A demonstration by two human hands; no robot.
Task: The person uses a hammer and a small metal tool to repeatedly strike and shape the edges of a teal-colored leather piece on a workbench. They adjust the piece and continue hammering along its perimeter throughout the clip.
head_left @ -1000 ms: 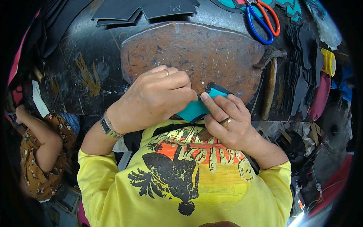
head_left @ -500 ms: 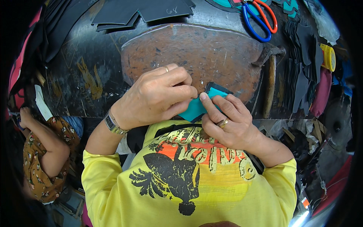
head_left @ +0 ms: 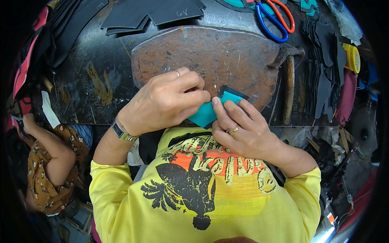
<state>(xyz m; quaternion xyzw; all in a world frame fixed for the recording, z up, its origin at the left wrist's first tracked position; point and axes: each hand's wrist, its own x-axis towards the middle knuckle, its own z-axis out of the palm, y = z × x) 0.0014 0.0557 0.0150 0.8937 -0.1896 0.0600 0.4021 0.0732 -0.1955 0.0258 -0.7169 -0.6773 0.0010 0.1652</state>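
A small teal piece of sheet material [head_left: 202,116] with a black border strip lies at the near edge of a brown worn board, under both my hands. My left hand [head_left: 168,98] is closed in a pinch at the piece's left edge; its fingertips are partly hidden, so anything fine between them cannot be made out. My right hand [head_left: 243,126] grips the piece from the right, index fingertip pressed on the teal face beside the black strip, other fingers curled. The piece's right part is covered by those fingers.
The brown board [head_left: 202,52] rests on a black table. A hammer [head_left: 289,89] lies at its right, scissors [head_left: 275,24] with blue and red handles beyond. Stacked dark cut pieces [head_left: 156,15] stand behind; more [head_left: 322,65] lie right. Another person's arm [head_left: 52,154] is at left.
My right hand has shifted slightly left along the teal piece. My left hand keeps its pinch almost in place. The whole view has moved a little.
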